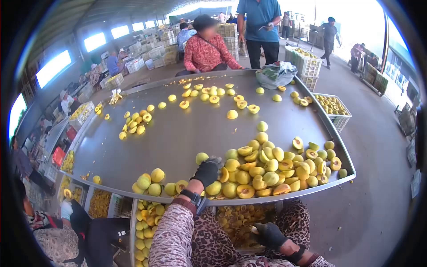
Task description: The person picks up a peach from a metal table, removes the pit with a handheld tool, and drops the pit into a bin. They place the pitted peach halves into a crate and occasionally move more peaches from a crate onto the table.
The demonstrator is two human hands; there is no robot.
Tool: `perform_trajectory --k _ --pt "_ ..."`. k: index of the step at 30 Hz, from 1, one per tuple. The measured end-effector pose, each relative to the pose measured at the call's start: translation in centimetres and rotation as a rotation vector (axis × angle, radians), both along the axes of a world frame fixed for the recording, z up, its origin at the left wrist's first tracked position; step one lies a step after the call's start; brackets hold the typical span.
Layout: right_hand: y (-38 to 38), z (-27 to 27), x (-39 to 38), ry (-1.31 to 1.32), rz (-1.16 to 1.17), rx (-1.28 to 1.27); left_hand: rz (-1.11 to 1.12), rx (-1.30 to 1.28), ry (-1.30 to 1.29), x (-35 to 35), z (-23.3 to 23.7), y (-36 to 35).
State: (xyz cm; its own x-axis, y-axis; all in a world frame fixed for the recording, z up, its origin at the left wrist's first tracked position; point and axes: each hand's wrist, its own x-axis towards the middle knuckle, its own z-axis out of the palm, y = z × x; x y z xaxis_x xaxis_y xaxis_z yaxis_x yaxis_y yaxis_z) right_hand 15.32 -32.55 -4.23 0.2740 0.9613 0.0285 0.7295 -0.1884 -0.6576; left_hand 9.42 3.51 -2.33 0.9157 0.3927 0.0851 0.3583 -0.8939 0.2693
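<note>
My left hand (208, 171), in a black glove, reaches over the near edge of the metal table (178, 133), touching the left side of a large pile of yellow fruit (242, 177), whole and halved. Its fingers are curled down, and what they hold, if anything, is hidden. Below the table edge, my right hand (269, 236), in a dark fingerless glove, is closed above my lap beside a crate of fruit pieces (235, 220). Something small and pale shows at its fingertips, too small to name.
Fruit halves (214, 99) lie across the table's far side, near a plastic bag (275, 74). A person in red (207, 52) sits opposite, and another in blue (259, 22) stands behind. A co-worker (58, 231) sits at left. Crates (331, 111) stand at right.
</note>
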Motion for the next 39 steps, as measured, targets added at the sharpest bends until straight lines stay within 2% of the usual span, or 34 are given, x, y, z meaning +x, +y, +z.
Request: perform_trajectory --k 1,2,3,4,5,7,8,10,11,12,14,15,17,19,20,21,27,29,30,33,35,36,37,38,39 --pt "-1.0 0.1 0.5 -0.006 -0.013 0.006 0.011 0.025 0.236 1.9 -0.4 0.5" --pt "-2.0 0.0 0.9 0.021 -0.045 0.035 -0.012 0.026 0.14 2.2 -1.9 1.4" --pt "-2.7 0.0 1.4 0.049 -0.078 0.067 -0.036 0.029 0.044 1.8 -1.5 1.3" --pt "-3.2 0.1 1.8 0.05 -0.091 0.077 0.053 0.054 0.027 0.8 -1.4 0.5" --pt "-3.7 0.1 1.9 0.119 -0.132 0.133 0.041 0.066 0.033 1.1 -0.7 0.4" --pt "-4.2 0.3 1.6 0.217 -0.182 0.196 0.181 0.024 0.253 0.8 0.5 0.6" --pt "-4.2 1.2 1.7 0.278 -0.227 0.209 0.176 0.063 0.175 0.6 -0.2 1.6" --pt "-4.0 2.2 2.0 0.369 -0.267 0.323 0.26 -0.312 -0.399 -0.7 -2.1 2.6" --pt "-3.8 2.4 2.0 0.401 -0.268 0.424 0.241 -0.716 -0.598 -1.1 -1.1 1.3" --pt "-3.7 3.1 2.0 0.506 -0.297 0.386 0.242 -1.119 -0.797 -1.7 0.6 -0.8" --pt "-3.1 3.9 1.7 0.656 -0.282 0.316 0.096 -1.212 -0.804 -3.7 4.9 -7.1" --pt "-2.7 3.9 1.8 0.687 -0.24 0.3 0.05 -0.703 -0.725 -4.4 4.4 -9.2" --pt "-1.5 5.9 1.0 0.758 -0.178 0.291 0.094 -1.18 -0.927 -4.9 5.5 -14.8" --pt "-0.1 6.2 0.1 0.742 -0.156 0.33 -0.045 -1.391 -0.884 -5.4 7.4 -18.9" --pt "0.4 6.3 -0.3 0.699 -0.127 0.388 0.071 -1.464 -0.901 -5.6 6.8 -20.4" --pt "0.8 6.1 -0.6 0.708 -0.132 0.375 0.062 -1.677 -0.968 -5.7 6.2 -21.3" --pt "0.8 5.5 -1.4 0.624 -0.166 0.375 0.123 -1.584 -0.994 -6.2 5.2 -22.9" --pt "0.9 6.4 -1.4 0.578 -0.17 0.385 0.122 -1.334 -0.943 -6.2 5.1 -23.3" --pt "1.0 6.8 -1.4 0.536 -0.174 0.4 0.119 -1.338 -0.944 -6.1 5.2 -23.6" --pt "2.0 5.5 -1.6 0.509 -0.168 0.393 0.137 -1.38 -0.985 -5.6 5.1 -24.0" --pt "2.7 4.7 -2.3 0.543 -0.163 0.468 0.196 -1.597 -1.155 -5.5 4.3 -24.2" --pt "2.9 4.4 -2.7 0.582 -0.164 0.54 0.207 -1.593 -1.162 -5.4 4.0 -24.2" --pt "2.9 4.1 -2.8 0.587 -0.152 0.532 0.21 -1.719 -1.209 -5.2 3.8 -24.0" --pt "2.8 4.0 -2.8 0.51 -0.152 0.503 0.209 -1.843 -1.257 -5.1 3.8 -23.9" --pt "2.9 4.1 -2.8 0.432 -0.152 0.477 0.216 -1.834 -1.27 -5.0 3.8 -24.0"
